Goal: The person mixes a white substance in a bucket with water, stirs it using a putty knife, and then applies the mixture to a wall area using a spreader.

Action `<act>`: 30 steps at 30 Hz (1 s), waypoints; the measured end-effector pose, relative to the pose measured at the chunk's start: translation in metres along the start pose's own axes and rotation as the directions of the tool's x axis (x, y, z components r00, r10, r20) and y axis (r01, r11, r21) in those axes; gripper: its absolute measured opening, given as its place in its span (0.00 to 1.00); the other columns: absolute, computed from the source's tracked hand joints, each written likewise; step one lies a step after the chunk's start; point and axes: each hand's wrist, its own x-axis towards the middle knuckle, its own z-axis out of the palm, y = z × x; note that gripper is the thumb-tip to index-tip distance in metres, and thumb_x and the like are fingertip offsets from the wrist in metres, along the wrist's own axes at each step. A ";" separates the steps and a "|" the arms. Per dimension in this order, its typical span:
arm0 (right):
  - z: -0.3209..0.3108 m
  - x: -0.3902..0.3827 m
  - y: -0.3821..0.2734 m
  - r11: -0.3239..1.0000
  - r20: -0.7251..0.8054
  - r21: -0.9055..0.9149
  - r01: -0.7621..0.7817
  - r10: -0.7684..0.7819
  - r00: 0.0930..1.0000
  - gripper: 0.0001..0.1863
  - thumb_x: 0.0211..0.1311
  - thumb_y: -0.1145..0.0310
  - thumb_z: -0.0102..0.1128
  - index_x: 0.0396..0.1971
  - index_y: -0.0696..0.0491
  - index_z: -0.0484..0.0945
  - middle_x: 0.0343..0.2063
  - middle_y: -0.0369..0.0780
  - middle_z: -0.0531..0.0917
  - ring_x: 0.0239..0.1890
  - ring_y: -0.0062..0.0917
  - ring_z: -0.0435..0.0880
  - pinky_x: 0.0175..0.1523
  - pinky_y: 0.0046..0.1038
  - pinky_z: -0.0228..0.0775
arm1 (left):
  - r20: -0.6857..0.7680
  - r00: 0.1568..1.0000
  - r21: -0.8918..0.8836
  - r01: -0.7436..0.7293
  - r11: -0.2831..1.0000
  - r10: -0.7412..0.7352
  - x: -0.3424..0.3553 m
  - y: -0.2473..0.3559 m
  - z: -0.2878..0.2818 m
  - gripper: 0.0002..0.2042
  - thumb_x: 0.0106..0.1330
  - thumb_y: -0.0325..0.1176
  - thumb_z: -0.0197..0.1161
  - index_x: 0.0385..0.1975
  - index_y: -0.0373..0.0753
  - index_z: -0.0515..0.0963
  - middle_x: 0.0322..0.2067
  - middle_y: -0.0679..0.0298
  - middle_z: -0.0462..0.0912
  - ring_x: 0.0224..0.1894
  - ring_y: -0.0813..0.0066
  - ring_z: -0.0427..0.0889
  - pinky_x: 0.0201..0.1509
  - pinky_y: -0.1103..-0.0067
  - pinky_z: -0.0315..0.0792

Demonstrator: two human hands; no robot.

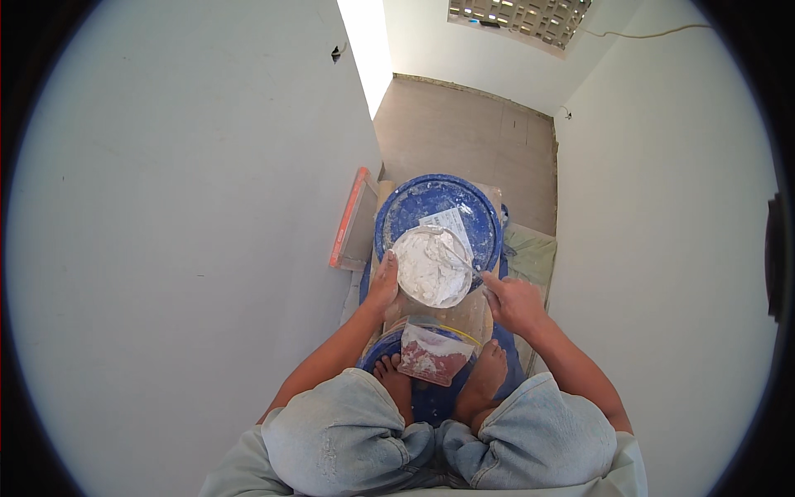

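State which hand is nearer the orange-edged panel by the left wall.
Left. The left hand grips the paste tub from its left, just right of the orange-edged panel; the right hand is farther off, past the tub, holding a slim tool.

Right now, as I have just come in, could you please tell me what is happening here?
A barefoot person has a round container of white paste. The left hand holds its left side, while the right hand grips a thin tool whose far end is in the paste. The container is over the near part of a round blue lid, partly covering a paper sheet; whether it rests there is unclear.
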 end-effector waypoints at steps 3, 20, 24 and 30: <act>0.027 -0.014 -0.004 0.974 -0.066 0.222 0.033 -0.018 0.998 0.18 0.63 0.65 0.59 0.53 0.52 0.77 0.25 0.53 0.83 0.28 0.50 0.84 0.34 0.48 0.75 | 0.000 1.000 -0.088 0.025 0.996 -0.025 -0.008 0.009 0.011 0.32 0.78 0.57 0.35 0.71 0.39 0.54 0.68 0.56 0.66 0.68 0.60 0.70 0.70 0.63 0.69; -0.008 -0.017 -0.046 0.992 0.097 0.113 0.054 -0.065 0.993 0.25 0.56 0.71 0.58 0.57 0.53 0.75 0.29 0.47 0.82 0.30 0.44 0.85 0.33 0.45 0.76 | -0.024 0.997 -0.185 0.073 0.980 -0.079 -0.017 0.024 0.025 0.28 0.79 0.53 0.37 0.71 0.42 0.52 0.66 0.56 0.66 0.66 0.59 0.72 0.67 0.61 0.72; -0.031 -0.008 -0.040 0.994 0.012 0.015 0.109 -0.109 0.994 0.28 0.51 0.72 0.60 0.57 0.50 0.76 0.32 0.45 0.81 0.32 0.41 0.85 0.33 0.43 0.77 | -0.029 0.997 -0.075 0.073 0.995 -0.075 -0.017 0.019 0.021 0.27 0.80 0.52 0.39 0.71 0.43 0.53 0.66 0.56 0.66 0.65 0.59 0.73 0.65 0.60 0.74; -0.018 0.023 -0.027 0.977 -0.007 -0.109 0.185 -0.187 0.982 0.27 0.52 0.73 0.59 0.57 0.51 0.76 0.36 0.45 0.81 0.34 0.40 0.86 0.34 0.42 0.78 | 0.015 0.999 -0.106 0.052 0.993 -0.050 -0.009 0.003 0.010 0.26 0.80 0.49 0.42 0.71 0.43 0.53 0.65 0.56 0.67 0.64 0.58 0.73 0.63 0.59 0.76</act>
